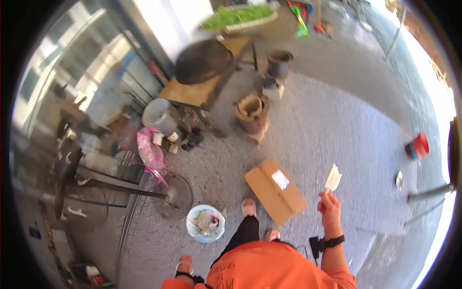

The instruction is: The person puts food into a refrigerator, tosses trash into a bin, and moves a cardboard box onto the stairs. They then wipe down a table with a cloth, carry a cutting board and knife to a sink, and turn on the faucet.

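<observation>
My right hand (pixel 329 207) is raised at the right, its fingers pinched around the thin stick of a white ice pop (pixel 332 178). The ice pop points up and looks uneven along its top edge. A closed cardboard box (pixel 269 188) with a white label lies on the ground to the left of that hand, in front of my feet. Low beside my body hangs my left hand (pixel 185 263), small and blurred, so its fingers cannot be made out. The nearest thing to it is a light blue waste bin (pixel 191 232) with rubbish inside.
Clay stoves (pixel 252 123) stand ahead on the concrete. A wooden table (pixel 192 95) carries a dark wok-like pan (pixel 203 61). Behind it is a tray of greens (pixel 238 18). A grey bucket (pixel 160 117) and pink bag (pixel 150 149) are at left, a red tub (pixel 417 147) at right.
</observation>
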### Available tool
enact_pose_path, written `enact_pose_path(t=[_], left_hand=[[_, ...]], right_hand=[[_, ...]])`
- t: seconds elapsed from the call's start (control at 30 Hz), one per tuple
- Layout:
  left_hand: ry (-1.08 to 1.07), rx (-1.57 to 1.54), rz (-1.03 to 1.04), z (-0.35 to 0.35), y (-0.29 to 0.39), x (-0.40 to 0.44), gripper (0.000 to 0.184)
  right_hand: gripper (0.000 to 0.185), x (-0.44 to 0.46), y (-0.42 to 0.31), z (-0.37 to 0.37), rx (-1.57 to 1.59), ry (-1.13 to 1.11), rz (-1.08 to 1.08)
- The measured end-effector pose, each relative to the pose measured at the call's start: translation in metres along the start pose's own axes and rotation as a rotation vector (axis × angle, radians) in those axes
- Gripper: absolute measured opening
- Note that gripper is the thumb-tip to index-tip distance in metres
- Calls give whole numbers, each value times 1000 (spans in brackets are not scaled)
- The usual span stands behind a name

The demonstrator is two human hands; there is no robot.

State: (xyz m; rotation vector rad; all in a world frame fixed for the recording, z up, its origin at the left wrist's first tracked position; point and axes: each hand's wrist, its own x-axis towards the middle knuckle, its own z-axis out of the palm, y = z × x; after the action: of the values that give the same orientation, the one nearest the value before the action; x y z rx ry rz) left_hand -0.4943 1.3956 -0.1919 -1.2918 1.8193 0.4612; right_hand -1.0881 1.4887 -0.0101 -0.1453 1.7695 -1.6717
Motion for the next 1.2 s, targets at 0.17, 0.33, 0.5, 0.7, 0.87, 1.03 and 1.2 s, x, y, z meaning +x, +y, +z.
enact_pose_path(t=[0.17, 0.33, 0.5, 0.7, 0.87, 1.03, 1.2], left_hand=[[-98, -155, -36, -66, 1, 147, 29], [197, -355, 39, -256, 99, 224, 44], [195, -478, 137, -308, 205, 321, 41], [90, -396, 224, -256, 350, 431, 55], [151, -371, 241, -204, 421, 513, 64], [62, -519, 393, -174, 436, 574, 70], [73, -449, 362, -191, 444, 509, 73]], right_hand=[[21, 32, 38, -21, 27, 342, 189], [28, 53, 121, -49, 87, 562, 402], [34, 84, 199, -59, 71, 602, 590], [39, 141, 306, -95, 85, 584, 704], [40, 186, 400, -126, 67, 555, 751], [32, 226, 446, -125, 57, 417, 675], [29, 231, 477, -136, 366, 550, 643]])
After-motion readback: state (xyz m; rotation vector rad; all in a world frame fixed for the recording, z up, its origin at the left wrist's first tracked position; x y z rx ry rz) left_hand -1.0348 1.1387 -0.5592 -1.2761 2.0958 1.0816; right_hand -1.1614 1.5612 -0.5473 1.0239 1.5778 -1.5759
